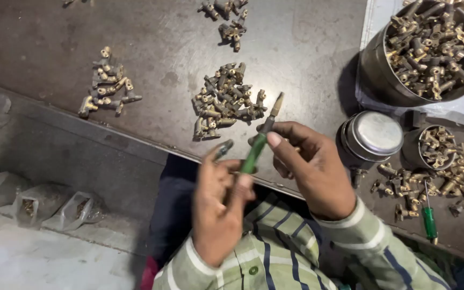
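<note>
My left hand (218, 201) grips the green handle of a small tool (257, 146) whose shaft points up and right, with a small brass fitting (276, 103) on its tip. A small dark metal piece (223, 150) sits pinched at my left fingertips. Around the upper part of the handle curl the fingers of my right hand (310, 169). Both hands are over the near edge of the dark metal table (157, 32), just below a pile of brass fittings (224, 101).
More brass fittings lie in a heap at left (107, 86) and at the top (226, 19). At right stand a big metal pot (430, 51) full of fittings, a lidded tin (371, 137), a small cup (436, 147), loose fittings and a second green screwdriver (429, 217). Plastic bags (38, 204) lie on the floor.
</note>
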